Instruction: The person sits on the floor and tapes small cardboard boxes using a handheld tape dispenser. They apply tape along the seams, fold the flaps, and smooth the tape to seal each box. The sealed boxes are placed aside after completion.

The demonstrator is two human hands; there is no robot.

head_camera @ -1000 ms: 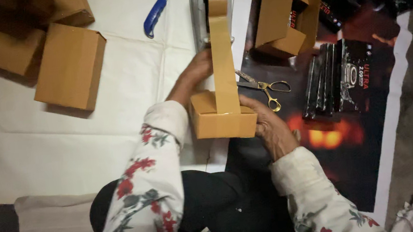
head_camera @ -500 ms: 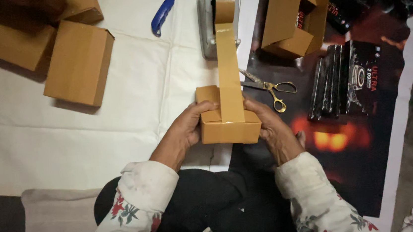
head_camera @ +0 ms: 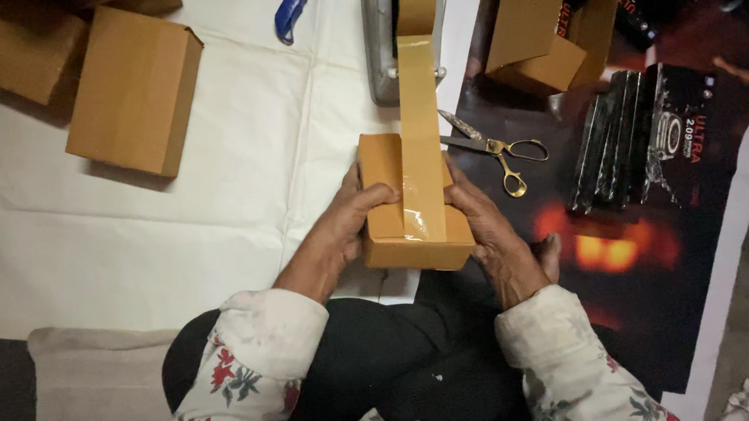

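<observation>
Both hands, left hand [head_camera: 352, 217] and right hand [head_camera: 489, 227], clasp a small cardboard box [head_camera: 394, 222] above the person's lap, brown tape [head_camera: 420, 134] stretched from its dispenser [head_camera: 381, 47]. Judged risk: tape may wrinkle if the box tilts.

Warm, dim light is falling from above, brightening the white sheet [head_camera: 168, 219] left of the hands. Glare is streaking the tape strip [head_camera: 420, 143] between them. Beyond the right hand, the dark poster [head_camera: 670, 284] is fading into shadow; the corners are darkening.
</observation>
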